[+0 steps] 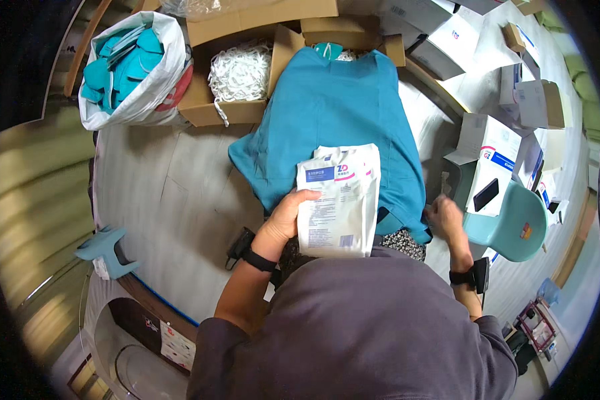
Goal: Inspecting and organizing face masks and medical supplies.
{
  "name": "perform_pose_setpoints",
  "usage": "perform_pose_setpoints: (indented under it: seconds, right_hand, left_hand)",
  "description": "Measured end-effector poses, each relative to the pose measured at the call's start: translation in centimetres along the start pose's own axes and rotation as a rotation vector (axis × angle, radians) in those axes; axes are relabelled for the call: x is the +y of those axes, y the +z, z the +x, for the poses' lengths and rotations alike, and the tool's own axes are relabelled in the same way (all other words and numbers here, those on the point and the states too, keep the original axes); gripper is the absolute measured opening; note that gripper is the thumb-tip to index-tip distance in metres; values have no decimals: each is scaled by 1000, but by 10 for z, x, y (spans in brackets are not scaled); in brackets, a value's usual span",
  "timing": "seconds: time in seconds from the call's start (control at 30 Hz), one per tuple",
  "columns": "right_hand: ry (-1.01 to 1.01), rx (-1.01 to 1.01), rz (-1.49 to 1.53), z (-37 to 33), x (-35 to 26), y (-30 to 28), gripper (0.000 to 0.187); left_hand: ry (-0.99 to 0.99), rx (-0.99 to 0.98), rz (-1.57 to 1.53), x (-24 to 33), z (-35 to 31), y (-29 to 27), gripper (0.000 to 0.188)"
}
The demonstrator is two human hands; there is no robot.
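My left hand is closed on the left side of a small stack of white printed pouches, thumb on top. The pouches stand over my lap, on a teal cloth that stretches from my legs to a cardboard box. My right hand is at the right edge of the cloth, near a teal plastic chair. Its fingers are curled in and a little blurred. Whether anything is in them, I cannot make out. A small pale thing shows just beyond it.
At the far left stands a white sack of teal masks. Beside it, a cardboard box holds a heap of white straps. On the teal chair stands a white carton with a phone. A small teal stool is at left.
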State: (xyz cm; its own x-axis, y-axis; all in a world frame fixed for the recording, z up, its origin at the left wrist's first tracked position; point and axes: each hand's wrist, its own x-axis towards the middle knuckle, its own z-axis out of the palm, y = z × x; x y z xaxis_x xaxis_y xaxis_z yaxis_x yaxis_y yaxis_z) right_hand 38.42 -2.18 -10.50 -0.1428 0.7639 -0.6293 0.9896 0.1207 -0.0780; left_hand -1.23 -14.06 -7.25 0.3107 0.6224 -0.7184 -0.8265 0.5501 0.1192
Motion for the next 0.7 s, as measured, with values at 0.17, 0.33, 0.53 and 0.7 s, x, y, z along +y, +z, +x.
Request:
perform_pose_setpoints:
  seconds: [0.17, 0.33, 0.53, 0.7]
  right_hand:
    - [-415, 473, 763, 9, -93, -99, 14]
    - [-516, -217, 1220, 9, -149, -114, 36]
    - [-825, -51, 938, -21, -168, -86, 15]
    - [-1074, -106, 587, -36, -171, -71, 15]
  left_hand:
    - [156, 8, 116, 5, -6, 15, 47]
    - [436, 31, 378, 43, -24, 60, 43]
    - [490, -92, 1186, 148, -24, 94, 43]
    - [421, -36, 2092, 144, 53, 98, 66]
